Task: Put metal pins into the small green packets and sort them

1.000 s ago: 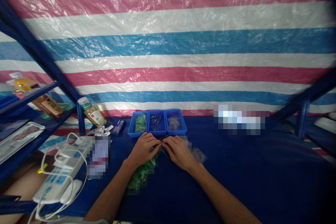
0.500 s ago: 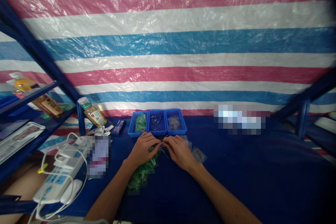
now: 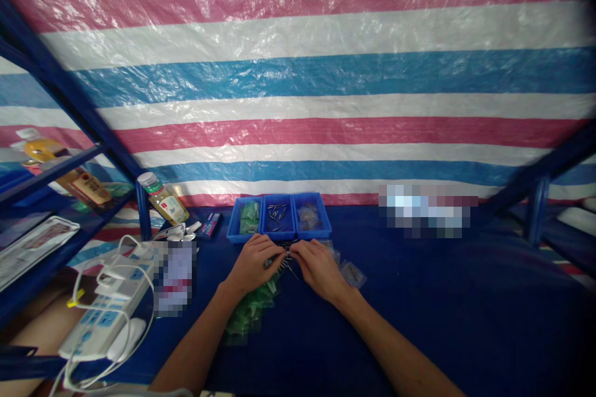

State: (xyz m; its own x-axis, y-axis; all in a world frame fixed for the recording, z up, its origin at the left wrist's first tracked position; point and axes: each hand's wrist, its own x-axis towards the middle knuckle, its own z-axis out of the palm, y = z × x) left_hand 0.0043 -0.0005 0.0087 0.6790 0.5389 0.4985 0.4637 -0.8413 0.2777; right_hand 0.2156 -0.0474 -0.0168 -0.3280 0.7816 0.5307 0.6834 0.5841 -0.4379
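Note:
My left hand point(image 3: 256, 262) and my right hand point(image 3: 320, 268) meet in front of three small blue bins, fingertips pinched close together. What they pinch is too small to make out. Thin dark metal pins point(image 3: 291, 270) lie under and between the fingers, partly hidden. Green plastic packets point(image 3: 249, 313) are spread beneath my left wrist and forearm. Beside my right wrist lies a clear packet point(image 3: 354, 274) with something small inside. The left bin point(image 3: 231, 237) holds green packets, the middle bin point(image 3: 265, 234) loose metal pins, and the right bin point(image 3: 328, 231) clear packets.
On the left of the blue table point(image 3: 419, 316) lie a white power strip point(image 3: 114, 301) with tangled cables and a white mouse point(image 3: 126, 340). A bottle point(image 3: 166, 203) leans behind a small dark box point(image 3: 209, 225). Blue metal posts point(image 3: 537, 211) frame the sides; striped sheeting point(image 3: 326, 130) hangs behind.

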